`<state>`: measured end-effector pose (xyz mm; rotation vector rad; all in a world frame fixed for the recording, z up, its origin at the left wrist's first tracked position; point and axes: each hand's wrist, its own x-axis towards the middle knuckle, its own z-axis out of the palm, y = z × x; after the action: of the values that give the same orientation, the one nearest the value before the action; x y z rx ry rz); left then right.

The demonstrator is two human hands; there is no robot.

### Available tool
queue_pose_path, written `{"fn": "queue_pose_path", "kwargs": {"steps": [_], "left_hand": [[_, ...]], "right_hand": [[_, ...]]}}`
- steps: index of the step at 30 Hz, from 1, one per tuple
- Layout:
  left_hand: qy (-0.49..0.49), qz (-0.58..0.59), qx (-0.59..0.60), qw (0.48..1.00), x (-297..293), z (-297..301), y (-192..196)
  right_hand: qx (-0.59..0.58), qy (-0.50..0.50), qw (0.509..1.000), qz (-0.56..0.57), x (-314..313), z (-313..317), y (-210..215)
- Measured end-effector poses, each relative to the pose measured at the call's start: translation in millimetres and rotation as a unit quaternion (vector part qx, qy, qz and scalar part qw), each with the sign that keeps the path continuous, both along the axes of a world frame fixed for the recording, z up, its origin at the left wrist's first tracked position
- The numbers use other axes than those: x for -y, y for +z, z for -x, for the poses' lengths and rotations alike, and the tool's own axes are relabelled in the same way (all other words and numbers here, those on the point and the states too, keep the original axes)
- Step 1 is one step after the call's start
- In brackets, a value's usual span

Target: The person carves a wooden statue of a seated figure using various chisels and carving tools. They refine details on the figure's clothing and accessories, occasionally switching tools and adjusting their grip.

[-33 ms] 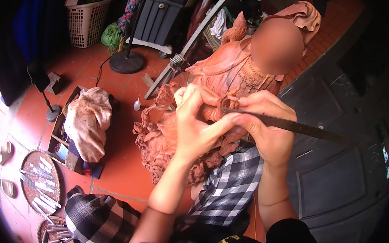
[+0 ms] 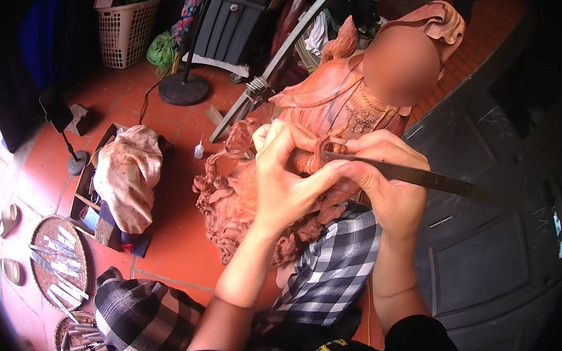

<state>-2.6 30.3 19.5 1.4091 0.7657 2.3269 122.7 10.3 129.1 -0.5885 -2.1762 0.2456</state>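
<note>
Chisel gripped in right hand, left hand steadying statue

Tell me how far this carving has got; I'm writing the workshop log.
Done: the reddish wooden statue already has its robe folds and necklace carved. In hand: the right hand holds a long chisel at a small detail, the left hand bracing it. Left: I cannot tell how much remains.

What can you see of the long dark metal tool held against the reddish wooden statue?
The long dark metal tool is a thin, flat, straight bar lying nearly level, its handle end running off right. The right hand grips it and the left hand steadies its tip against the reddish wooden statue.
</note>
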Motion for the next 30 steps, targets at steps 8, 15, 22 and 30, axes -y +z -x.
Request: {"fn": "queue_pose_path", "kwargs": {"steps": [8, 15, 22, 30], "left_hand": [[0.011, -0.014, -0.003, 1.0, -4, -2, -3], [0.07, -0.07, -0.041, 0.994, -2, -3, -6], [0.133, -0.105, -0.046, 0.984, -4, -4, -2], [0.209, -0.125, -0.038, 0.969, -3, -5, 3]], "right_hand": [[0.071, 0.017, 0.996, -0.06, -3, -1, 17], [0.11, 0.082, 0.987, -0.088, 15, -11, 53], [0.18, 0.185, 0.96, -0.11, -3, -11, 64], [0.265, 0.175, 0.926, -0.206, -13, -2, 63]]}}
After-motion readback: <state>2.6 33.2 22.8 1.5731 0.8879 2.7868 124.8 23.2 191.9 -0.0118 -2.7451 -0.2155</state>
